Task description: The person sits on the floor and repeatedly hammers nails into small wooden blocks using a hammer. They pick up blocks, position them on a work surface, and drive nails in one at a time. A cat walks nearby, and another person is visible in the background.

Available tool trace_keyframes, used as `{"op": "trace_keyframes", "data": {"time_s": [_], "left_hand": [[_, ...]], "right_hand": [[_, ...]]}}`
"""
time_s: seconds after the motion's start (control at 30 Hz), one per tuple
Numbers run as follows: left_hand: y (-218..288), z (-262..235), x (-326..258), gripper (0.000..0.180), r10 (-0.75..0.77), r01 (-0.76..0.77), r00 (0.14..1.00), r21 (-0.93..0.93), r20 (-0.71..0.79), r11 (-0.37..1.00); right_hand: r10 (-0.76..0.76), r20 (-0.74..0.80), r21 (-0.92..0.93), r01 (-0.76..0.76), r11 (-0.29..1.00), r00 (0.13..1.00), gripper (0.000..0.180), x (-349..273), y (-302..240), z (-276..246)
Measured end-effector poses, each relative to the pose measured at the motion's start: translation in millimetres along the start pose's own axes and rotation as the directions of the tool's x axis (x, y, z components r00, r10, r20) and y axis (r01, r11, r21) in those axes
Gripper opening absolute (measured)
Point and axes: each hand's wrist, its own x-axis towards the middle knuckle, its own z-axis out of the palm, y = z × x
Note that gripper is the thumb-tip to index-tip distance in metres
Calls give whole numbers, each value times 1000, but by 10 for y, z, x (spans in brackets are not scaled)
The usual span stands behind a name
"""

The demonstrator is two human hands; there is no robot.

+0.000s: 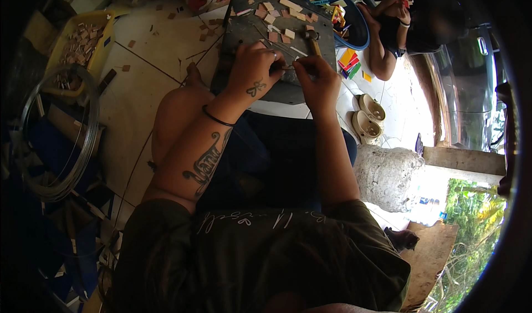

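Rn L hand (pixel 256 69) & R hand (pixel 318 81) grips both narrow, pinching small thin piece (pixel 287 67), too tiny to ID, btwn them over dark desk (pixel 241 33); wood bits (pixel 269 18) beyond.

Daylight is pouring in from the right, where the floor tiles (pixel 403 108) are glaring white and the green foliage (pixel 471 224) is showing brightly. The left hand (pixel 256 69) and right hand (pixel 320 84) are lying in half-shadow, the small piece (pixel 288 67) between them blurring beyond recognition. The dark T-shirt (pixel 266 257) is merging into gloom; fisheye distortion is bending straight edges, and the corners are dimming to black.
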Motion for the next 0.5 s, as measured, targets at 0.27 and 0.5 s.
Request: {"op": "trace_keyframes", "data": {"time_s": [0.27,0.5], "left_hand": [[-7,22,-3,11,9,-9,1000,-4,-12,1000],[-4,37,2,13,68,-68,997,9,-23,998]], "right_hand": [[-35,37,-24,35,999,999,11,11,20,2],[-25,42,-76,28,997,999,10,1,67,-7]]}}
